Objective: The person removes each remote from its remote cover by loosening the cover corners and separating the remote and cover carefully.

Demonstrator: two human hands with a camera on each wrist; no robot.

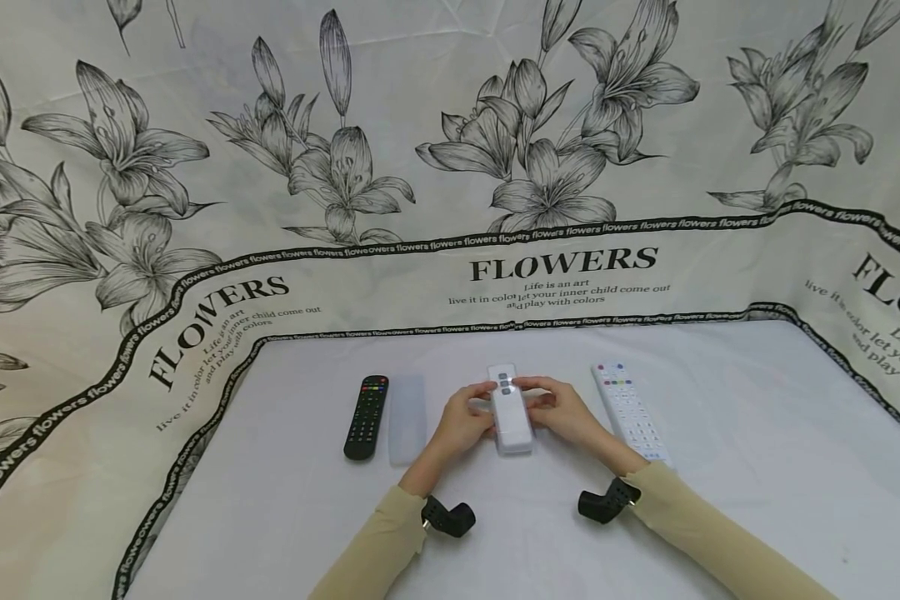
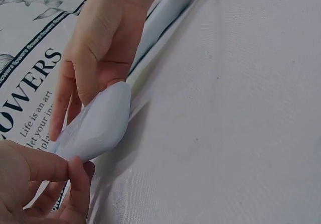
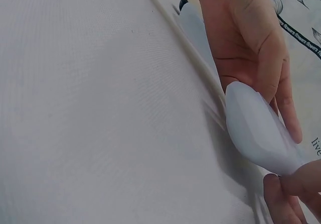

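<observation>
A white remote control (image 1: 513,421) with a few grey buttons near its far end is held between both hands in the head view. My left hand (image 1: 461,423) grips its left edge, and my right hand (image 1: 566,414) grips the right edge with the index finger up by the buttons. Seen from the left wrist, the remote's smooth rounded near end (image 2: 103,121) is tilted, with a shadow on the cloth beneath. In the right wrist view, thumb and fingers (image 3: 306,179) of the right hand pinch its side. The button face is hidden in both wrist views.
On the left lie a black remote control (image 1: 366,418) and, beside it, a flat translucent pale sleeve-like piece (image 1: 407,421). A larger white many-button remote (image 1: 632,408) lies right, partly behind the right forearm. A flower-printed curtain (image 1: 390,292) borders the white table (image 1: 270,500).
</observation>
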